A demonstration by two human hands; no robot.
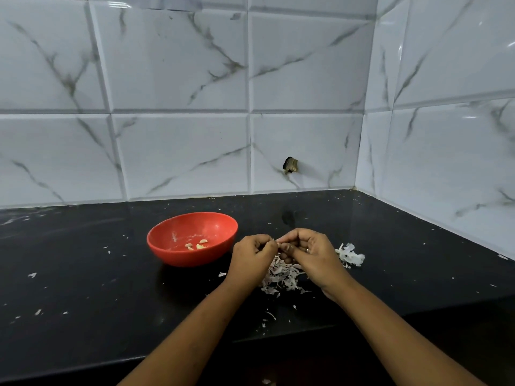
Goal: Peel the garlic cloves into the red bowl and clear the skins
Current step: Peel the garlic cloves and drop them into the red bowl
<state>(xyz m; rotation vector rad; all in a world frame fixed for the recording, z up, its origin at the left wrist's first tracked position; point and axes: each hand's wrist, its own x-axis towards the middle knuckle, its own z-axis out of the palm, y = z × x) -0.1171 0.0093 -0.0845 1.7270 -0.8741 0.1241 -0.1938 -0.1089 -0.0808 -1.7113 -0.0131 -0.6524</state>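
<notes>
Garlic clove (277, 240) sits pinched between the fingertips of both hands, mostly hidden, only a pale sliver showing where the thumbs meet. Going left to right: black tabletop (83, 288) on the far left carries scattered white skin flecks (32, 274), well apart from everything else. Red bowl (192, 239) stands upright left of the hands, near the left hand but not touching it; peeled cloves (196, 245) lie in its bottom, a few pale pieces close together, with whitish smears on the inner wall. Left hand (252, 257) is curled closed, fingers folded in, gripping the clove at the fingertips, forearm coming in from the bottom edge. Right hand (309, 253) is also curled closed on the same clove, thumb and fingers meeting the left hand's; a ring (307, 250) shows on one finger. Both hands are held above the tabletop, not resting on it. Skin pile (281, 277) lies on the tabletop directly under and between the hands, partly hidden by them, with loose bits trailing toward the near edge. A bigger white skin clump (351, 254) lies just right of the right hand. Marble-look tiled wall (181, 79) runs behind, turning a corner at the right; a dark chipped hole (290, 165) marks one tile above the hands
</notes>
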